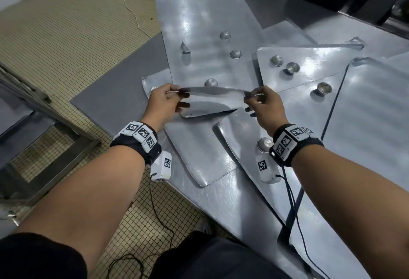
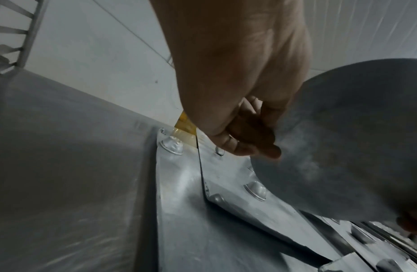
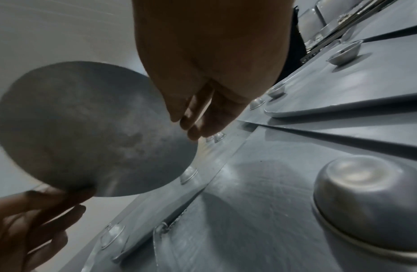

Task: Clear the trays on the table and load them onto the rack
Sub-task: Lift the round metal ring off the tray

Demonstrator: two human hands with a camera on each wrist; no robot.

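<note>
**Barely begun: one tray in hand, the rest still loaded**

Mostly the job lies ahead, as I judge it. Across the tabletop [image 1: 115,99], filling the centre and right of the head view, several metal trays overlap at odd angles, and small upturned metal cups [image 1: 235,54] still sit on many of them. No tray visibly sits on the rack [image 1: 44,124], whose frame shows at the left edge of that view, so clearing and loading both remain.

One tray, the held tray [image 1: 212,99], is off the pile in the middle of the frame. Its long axis runs left to right across the picture, between the two hands, and it is tilted so its near long edge hangs lower, toward the bottom of the frame. Motion blur smears its outline. Both wrist views show its underside as a rounded grey sheet above the trays beneath.

Each grip is closed on that tray: the left hand [image 1: 164,101] pinches its left end with curled fingers [image 2: 256,147], the right hand [image 1: 264,104] pinches its right end.

Whether anything rests on it I cannot tell.
</note>
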